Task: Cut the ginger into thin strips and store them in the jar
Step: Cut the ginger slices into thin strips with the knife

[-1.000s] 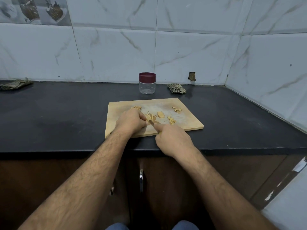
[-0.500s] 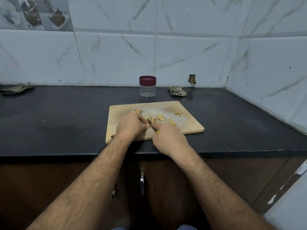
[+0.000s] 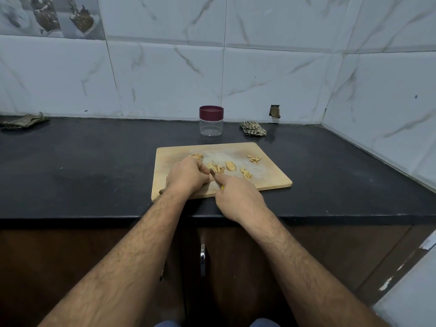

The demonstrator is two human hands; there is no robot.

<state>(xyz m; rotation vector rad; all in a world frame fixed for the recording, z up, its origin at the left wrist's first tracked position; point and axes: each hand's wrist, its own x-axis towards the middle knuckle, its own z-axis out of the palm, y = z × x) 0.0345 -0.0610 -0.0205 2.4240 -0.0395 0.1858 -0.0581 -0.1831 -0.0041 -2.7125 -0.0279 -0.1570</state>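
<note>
a home kitchen: a black stone counter [image 3: 70, 166] over brown cabinets [image 3: 330, 251], marble-look wall tiles [image 3: 165, 79], a wooden cutting board [image 3: 271, 175] and a lidded jar [image 3: 211, 120].

One head-worn wide-angle camera is looking forward and down (from just above the forearms) at the black tabletop [image 3: 70, 166], facing the tiled wall [image 3: 165, 74] and sitting close in.
</note>
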